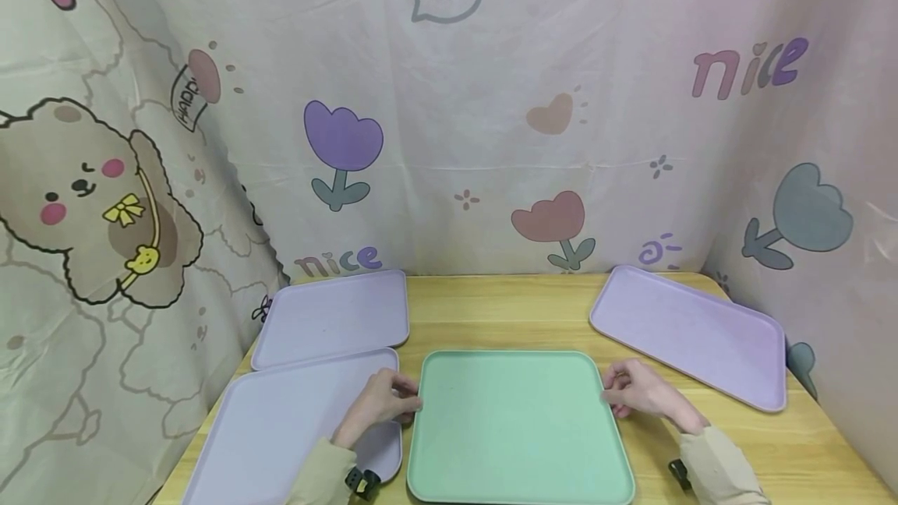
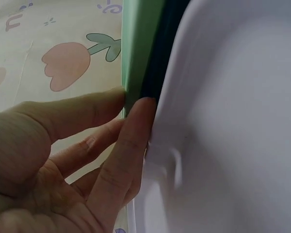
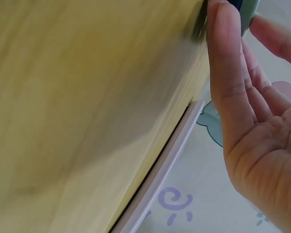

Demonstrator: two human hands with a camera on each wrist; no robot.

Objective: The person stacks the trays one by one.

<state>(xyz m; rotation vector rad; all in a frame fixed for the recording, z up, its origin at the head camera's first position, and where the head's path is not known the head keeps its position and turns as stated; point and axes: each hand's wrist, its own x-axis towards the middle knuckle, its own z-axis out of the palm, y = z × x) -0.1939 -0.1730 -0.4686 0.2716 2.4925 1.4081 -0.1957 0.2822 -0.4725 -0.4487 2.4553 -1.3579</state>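
Observation:
A mint-green rectangular tray (image 1: 519, 427) is at the front middle of the wooden table. My left hand (image 1: 384, 400) pinches its left rim; in the left wrist view the thumb lies on the green rim (image 2: 139, 43) and a fingertip is at its dark underside. On the opposite side my right hand (image 1: 641, 392) grips the right rim between thumb and fingers. The right wrist view shows a fingertip at the dark underside of the green edge (image 3: 251, 14). Beneath my left hand and forearm is a lilac tray (image 1: 281, 419), partly hidden.
A second lilac tray (image 1: 337, 314) sits behind the first at the back left. Another lilac tray (image 1: 694, 337) lies angled at the right, beyond my right hand. Bare wooden tabletop (image 1: 498, 314) shows between them. A printed curtain (image 1: 449, 100) hangs around the back and sides.

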